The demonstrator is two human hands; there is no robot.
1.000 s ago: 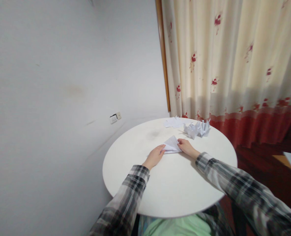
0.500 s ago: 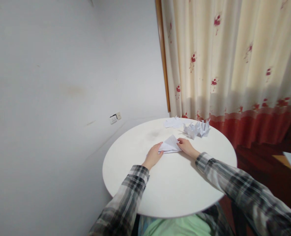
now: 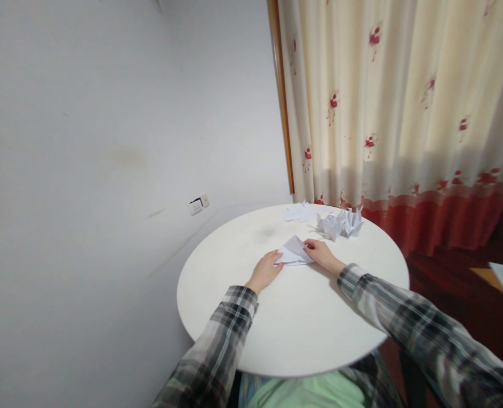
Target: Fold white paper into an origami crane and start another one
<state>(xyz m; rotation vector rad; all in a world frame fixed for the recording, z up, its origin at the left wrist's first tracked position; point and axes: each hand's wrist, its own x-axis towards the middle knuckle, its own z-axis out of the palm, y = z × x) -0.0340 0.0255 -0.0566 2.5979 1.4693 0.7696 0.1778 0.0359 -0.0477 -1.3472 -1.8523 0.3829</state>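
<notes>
Here, both hands (image 3: 265, 272) hold folded paper (image 3: 294, 250) on the table (image 3: 306, 323).

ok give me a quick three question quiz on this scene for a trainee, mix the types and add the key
1. What are the left hand and the right hand both touching?
2. True or false: the table has a square top.
3. What stands on the table just beyond the right hand, toward the curtain?
A) a row of mugs
B) pointed paper shapes
C) a pair of scissors

Key:
1. The folded white paper, one hand at each side of it.
2. False; the top is round.
3. B
</notes>
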